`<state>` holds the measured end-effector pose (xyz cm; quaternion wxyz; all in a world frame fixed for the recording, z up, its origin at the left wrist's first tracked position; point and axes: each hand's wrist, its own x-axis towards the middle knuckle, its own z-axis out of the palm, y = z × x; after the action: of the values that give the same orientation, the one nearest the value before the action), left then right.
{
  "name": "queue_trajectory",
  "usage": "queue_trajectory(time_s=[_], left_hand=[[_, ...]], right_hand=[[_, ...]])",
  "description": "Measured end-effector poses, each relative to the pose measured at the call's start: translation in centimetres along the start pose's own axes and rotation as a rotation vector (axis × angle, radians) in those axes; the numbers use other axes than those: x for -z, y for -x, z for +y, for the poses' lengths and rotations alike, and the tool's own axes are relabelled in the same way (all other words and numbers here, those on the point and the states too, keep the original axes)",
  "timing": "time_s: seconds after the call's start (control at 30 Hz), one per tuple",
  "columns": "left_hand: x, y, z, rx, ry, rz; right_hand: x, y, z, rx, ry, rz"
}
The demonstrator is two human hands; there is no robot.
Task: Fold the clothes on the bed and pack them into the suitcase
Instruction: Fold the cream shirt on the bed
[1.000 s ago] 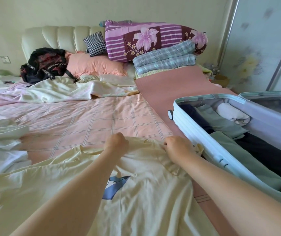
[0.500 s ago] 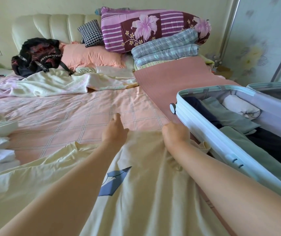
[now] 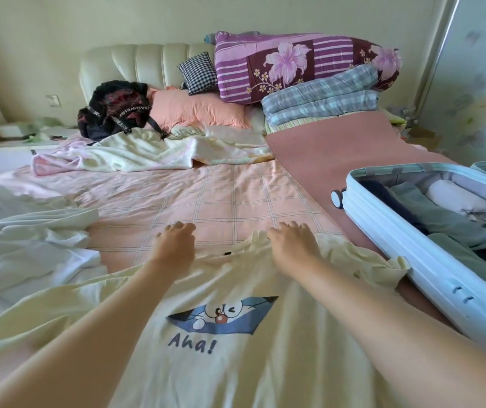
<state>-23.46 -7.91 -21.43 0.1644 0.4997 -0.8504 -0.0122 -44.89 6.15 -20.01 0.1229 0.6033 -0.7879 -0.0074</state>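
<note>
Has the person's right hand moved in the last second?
Yes. The right hand slid left, away from the suitcase wheel; its fingers, earlier curled in the yellow T-shirt, are now spread.

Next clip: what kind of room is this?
Most likely a home bedroom: a bed with a padded headboard, a peach pillow and folded quilts stacked at its head, and what looks like a sliding wardrobe door on the right. An open suitcase lies on the bed.

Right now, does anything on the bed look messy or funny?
Yes. The sleeve of the yellow T-shirt is scrunched beside the suitcase, not flat, and the collar is wrinkled. The white clothes at left lie in a rumpled heap.
</note>
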Motion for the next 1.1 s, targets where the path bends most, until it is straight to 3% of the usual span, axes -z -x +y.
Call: queue_trajectory(time_s=[0.13, 0.23, 0.4, 0.5, 0.6, 0.67, 0.8, 0.93, 1.1], left_hand=[[1.3, -0.3, -4.1, 0.177, -0.008, -0.316], [1.0, -0.5, -5.1, 0.191, 0.149, -0.374], [1.1, -1.8, -5.5, 0.181, 0.288, -0.245], [1.4, -2.6, -6.5, 0.133, 0.244, -0.071], [0.2, -2.6, -7.6, 0.092, 0.137, -0.086], [-0.7, -2.4, -7.8, 0.076, 0.084, -0.109], [-1.2, -2.3, -7.4, 0.051, 0.027, -0.103], [0.0, -1.7, -8.1, 0.096, -0.06, -0.174], [3.6, 0.9, -11.1, 0.13, -0.189, -0.29]], right_hand=[[-0.7, -2.3, -3.3, 0.024, -0.418, -0.014], [-1.1, -4.5, -4.1, -0.019, -0.581, 0.001], [-1.8, -7.5, -3.7, 0.071, -0.338, -0.21], [-1.4, -9.1, -3.1, 0.082, -0.281, -0.196], [-1.3, -9.3, -3.0, 0.106, -0.401, -0.221], [-1.6, -9.1, -3.3, 0.156, -0.351, -0.246], [-2.4, -9.6, -4.2, 0.078, -0.161, -0.041], [-2.6, -9.3, -7.1, 0.013, 0.049, -0.03], [-1.0, -6.7, -12.7, 0.116, -0.157, 0.102]])
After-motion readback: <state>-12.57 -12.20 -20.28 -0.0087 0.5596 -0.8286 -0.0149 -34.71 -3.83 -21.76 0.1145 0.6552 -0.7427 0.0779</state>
